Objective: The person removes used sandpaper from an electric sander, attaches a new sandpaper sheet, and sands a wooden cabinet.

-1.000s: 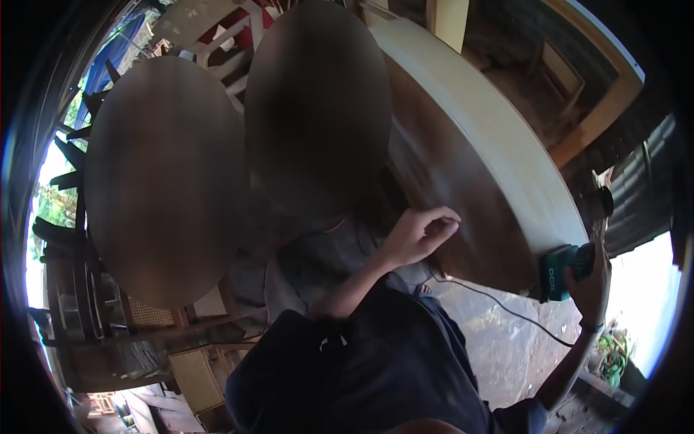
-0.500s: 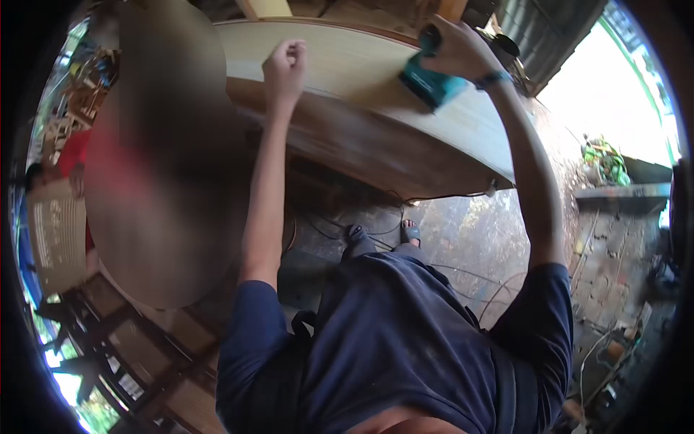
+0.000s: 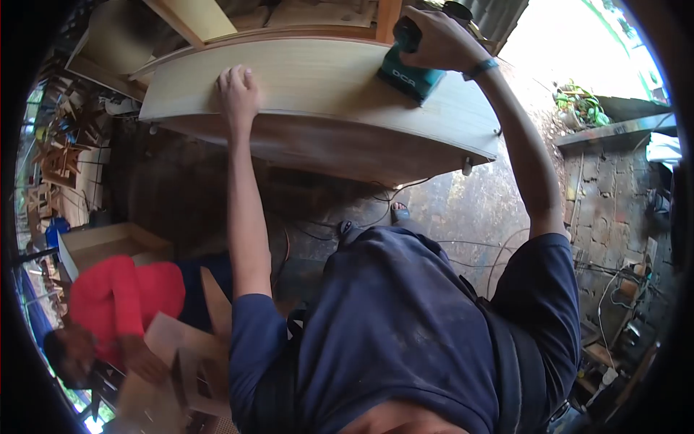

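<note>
My right hand (image 3: 441,42) is closed around the top of a green electric sander (image 3: 410,75) marked DCA. The sander's base is against the right part of a pale wooden panel (image 3: 311,78), the upper face of a large wooden piece of furniture. My left hand (image 3: 238,94) rests on the same panel further left, near its front edge. Its fingers lie on the wood and hold nothing.
At lower left a person in a red top (image 3: 123,293) bends over pale boards (image 3: 163,362). Behind them stands an open wooden box (image 3: 116,242). Cables (image 3: 463,243) cross the floor near my feet. Plants (image 3: 580,108) grow at the right.
My left hand came down from a loose fist onto the panel, further left. The sander shifted slightly left with my right hand. A large blurred brown shape at the left is gone.
</note>
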Available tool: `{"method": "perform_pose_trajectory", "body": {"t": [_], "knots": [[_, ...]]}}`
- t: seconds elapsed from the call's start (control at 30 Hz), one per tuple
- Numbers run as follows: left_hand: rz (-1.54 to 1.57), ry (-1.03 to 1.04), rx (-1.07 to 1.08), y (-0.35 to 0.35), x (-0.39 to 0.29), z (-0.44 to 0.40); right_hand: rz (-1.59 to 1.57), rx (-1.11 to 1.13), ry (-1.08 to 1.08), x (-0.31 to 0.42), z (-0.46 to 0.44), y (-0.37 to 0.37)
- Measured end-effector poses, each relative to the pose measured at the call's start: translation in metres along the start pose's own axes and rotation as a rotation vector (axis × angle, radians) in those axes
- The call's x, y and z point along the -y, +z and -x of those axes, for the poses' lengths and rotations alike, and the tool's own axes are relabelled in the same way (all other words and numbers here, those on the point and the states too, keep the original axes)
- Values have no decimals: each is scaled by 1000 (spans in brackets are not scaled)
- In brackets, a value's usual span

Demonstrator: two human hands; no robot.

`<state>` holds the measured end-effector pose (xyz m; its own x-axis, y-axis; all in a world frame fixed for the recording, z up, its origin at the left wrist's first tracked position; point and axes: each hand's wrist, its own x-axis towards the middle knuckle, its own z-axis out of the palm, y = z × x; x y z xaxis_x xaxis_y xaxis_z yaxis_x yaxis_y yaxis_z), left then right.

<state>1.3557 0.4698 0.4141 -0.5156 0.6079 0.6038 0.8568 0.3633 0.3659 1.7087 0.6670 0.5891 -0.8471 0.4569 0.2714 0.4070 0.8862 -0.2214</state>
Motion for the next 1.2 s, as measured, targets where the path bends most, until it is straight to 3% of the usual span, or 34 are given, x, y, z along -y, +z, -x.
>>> {"method": "perform_pose_trajectory", "body": {"t": [0.03,0.27,0.43,0.7,0.77,0.8,0.83,0.9,1.03,1.1,1.2], "knots": [[10,1,6,-1,4,1,110,-103,-115,-14,12,18],[-73,-88,43,-17,15,4,25,7,-57,-24,46,9],[-103,-117,58,-11,6,-3,-44,36,-133,0,9,27],[-79,1,-25,9,-62,23,-93,9,-212,15,-29,55],[-112,30,-41,30,-45,26,-188,43,-182,20,-30,50],[-127,83,-48,37,-39,32,-205,-44,-254,15,-38,68],[-89,-3,-26,28,-60,36,-185,-136,-296,16,-31,68],[-87,-17,-42,26,-70,41,-131,73,-190,21,-48,63],[-55,-13,-73,24,-55,31,-121,103,-119,28,-50,50],[-40,-27,-89,18,-50,29,-65,27,-263,5,-36,58],[-29,-17,-117,8,-32,23,-131,57,-301,-18,-23,51]]}}
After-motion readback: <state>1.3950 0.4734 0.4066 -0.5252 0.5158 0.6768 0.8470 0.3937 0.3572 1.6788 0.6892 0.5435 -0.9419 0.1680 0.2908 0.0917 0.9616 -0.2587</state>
